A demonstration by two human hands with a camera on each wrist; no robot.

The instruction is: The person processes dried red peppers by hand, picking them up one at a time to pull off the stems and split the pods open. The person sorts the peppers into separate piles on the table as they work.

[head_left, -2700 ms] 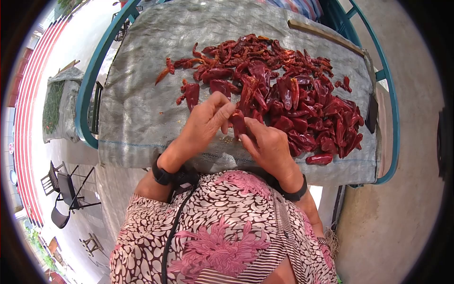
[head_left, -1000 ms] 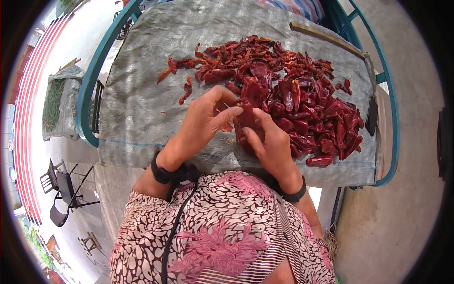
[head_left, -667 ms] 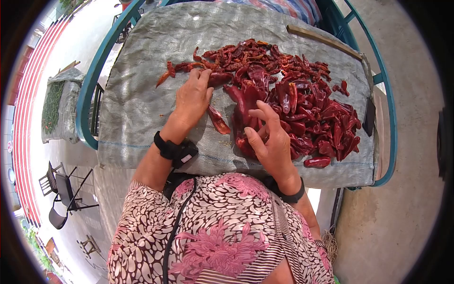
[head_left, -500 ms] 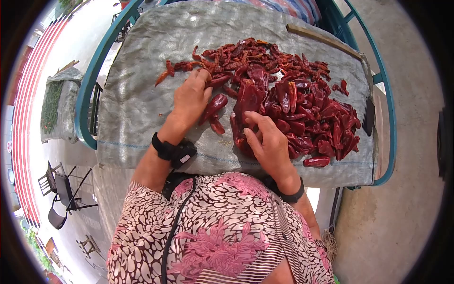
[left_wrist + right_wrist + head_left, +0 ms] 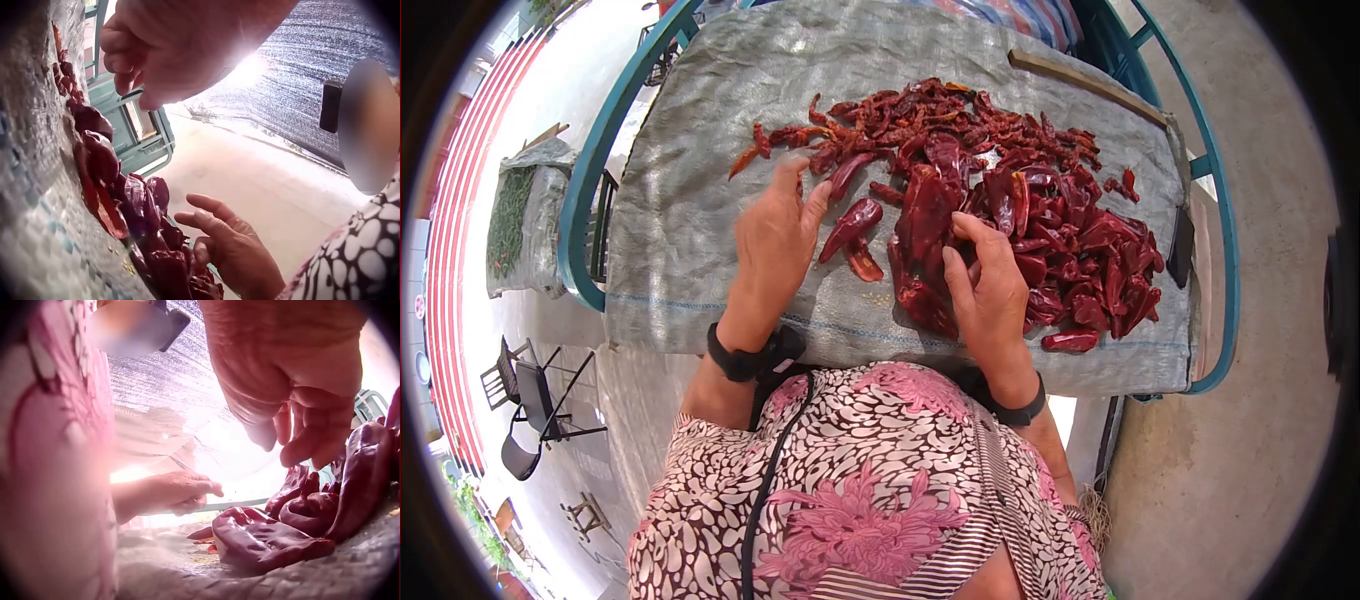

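Observation:
My left hand (image 5: pixel 775 240) hovers over the cloth with loosely bent fingers and nothing visible in them, left of a slim dark red pepper (image 5: pixel 850 176). Below that pepper lie another whole one (image 5: pixel 852 226) and a small split piece (image 5: pixel 863 262). The right hand (image 5: pixel 992 290) has relaxed, slightly bent fingers at the right side of a large pepper (image 5: pixel 924 215); whether a fingertip touches it is unclear. In the left wrist view, the left hand (image 5: pixel 178 50) is above the peppers; in the right wrist view, the right hand (image 5: pixel 290 381) is above a wrinkled pepper (image 5: pixel 262 540).
A heap of glossy peppers (image 5: pixel 1090 240) is to the right, with shrivelled ones (image 5: pixel 930 110) behind. Grey woven cloth (image 5: pixel 685 200) covers the surface inside a teal metal frame (image 5: pixel 590 180). A wooden strip (image 5: pixel 1090 85) lies at the back right, a dark flat object (image 5: pixel 1180 247) at the right edge.
The large pepper between both hands was released onto the cloth. My left hand reached toward the back left, then drew back leftward; the slim pepper there shifted. My right hand moved slightly right.

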